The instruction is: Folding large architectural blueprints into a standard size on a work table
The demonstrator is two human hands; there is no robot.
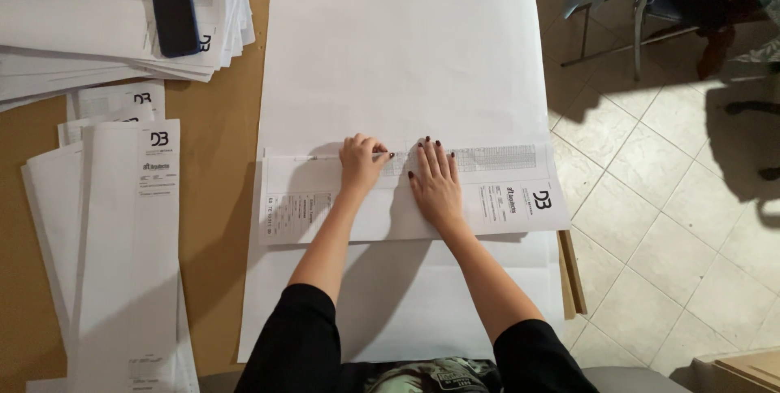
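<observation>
Both hands, left [361, 164] and right [436, 182], flat on folded paper strip [325, 206].

folded strip [504, 198] on big sheet [406, 52] | phone [175, 21] on stack [81, 27] — far left
</observation>
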